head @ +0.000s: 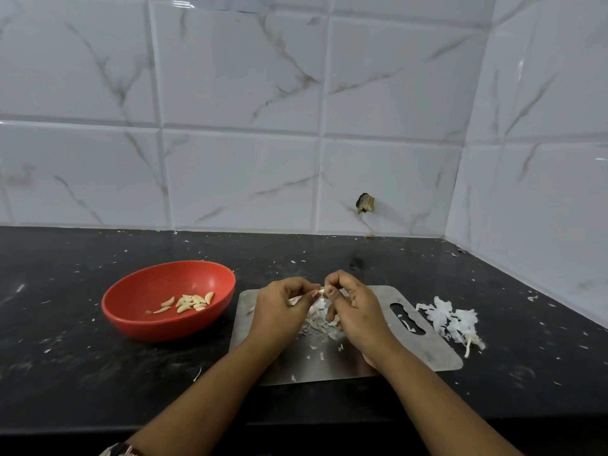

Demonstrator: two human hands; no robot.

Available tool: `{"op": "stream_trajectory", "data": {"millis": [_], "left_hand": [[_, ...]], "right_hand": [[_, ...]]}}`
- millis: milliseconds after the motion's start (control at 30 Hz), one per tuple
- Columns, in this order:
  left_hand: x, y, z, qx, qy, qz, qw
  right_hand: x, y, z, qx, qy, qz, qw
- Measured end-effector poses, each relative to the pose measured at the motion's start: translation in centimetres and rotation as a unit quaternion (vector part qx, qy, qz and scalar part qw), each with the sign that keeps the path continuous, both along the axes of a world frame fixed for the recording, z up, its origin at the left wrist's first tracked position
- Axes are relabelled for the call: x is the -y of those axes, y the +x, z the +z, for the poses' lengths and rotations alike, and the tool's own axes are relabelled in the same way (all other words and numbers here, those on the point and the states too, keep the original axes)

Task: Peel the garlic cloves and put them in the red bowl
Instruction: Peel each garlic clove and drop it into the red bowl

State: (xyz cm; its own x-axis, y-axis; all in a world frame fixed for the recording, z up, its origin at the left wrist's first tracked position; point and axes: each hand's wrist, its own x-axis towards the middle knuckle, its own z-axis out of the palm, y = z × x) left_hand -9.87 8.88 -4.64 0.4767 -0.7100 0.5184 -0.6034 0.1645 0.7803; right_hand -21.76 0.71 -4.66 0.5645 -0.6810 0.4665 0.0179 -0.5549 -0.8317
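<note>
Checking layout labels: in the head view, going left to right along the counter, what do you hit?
Red bowl holding peeled cloves → left hand → garlic clove pinched between both hands → right hand → handle slot of the steel board → pile of garlic skins on the counter.

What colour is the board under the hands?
The board is plain silver-grey metal, littered with white garlic skins; the head view shows it best.

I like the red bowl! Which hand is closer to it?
Left. The left hand is just right of the bowl; the right hand is farther right, past the left one.
</note>
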Motion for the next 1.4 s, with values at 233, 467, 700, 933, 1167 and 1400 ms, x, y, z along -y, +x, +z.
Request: {"op": "stream_trajectory", "data": {"millis": [233,467,700,933,1167,1400], "left_hand": [[-1.2,-0.9,0.8,0.111,0.024,0.102,0.988],[-1.1,-0.7,1.2,-0.048,-0.005,0.051,0.998],[-1.1,-0.7,1.0,-0.086,0.002,0.01,0.996],[-0.6,-0.3,0.4,-0.122,-0.003,-0.052,0.991],[-0.3,-0.2,0.3,-0.083,-0.001,-0.088,0.993],[-0.3,-0.3,0.4,-0.081,-0.021,-0.09,0.992]], "right_hand": [[1.1,-0.2,-0.5,-0.035,-0.072,-0.095,0.992],[1.0,-0.2,-0.4,-0.054,-0.061,-0.086,0.993],[0.7,-0.2,-0.4,-0.036,-0.073,-0.04,0.996],[0.3,-0.1,0.1,-0.008,-0.082,-0.036,0.996],[0.4,-0.3,0.2,0.001,-0.043,-0.027,0.999],[0.5,-0.4,0.3,-0.006,-0.02,-0.017,1.0]]}}
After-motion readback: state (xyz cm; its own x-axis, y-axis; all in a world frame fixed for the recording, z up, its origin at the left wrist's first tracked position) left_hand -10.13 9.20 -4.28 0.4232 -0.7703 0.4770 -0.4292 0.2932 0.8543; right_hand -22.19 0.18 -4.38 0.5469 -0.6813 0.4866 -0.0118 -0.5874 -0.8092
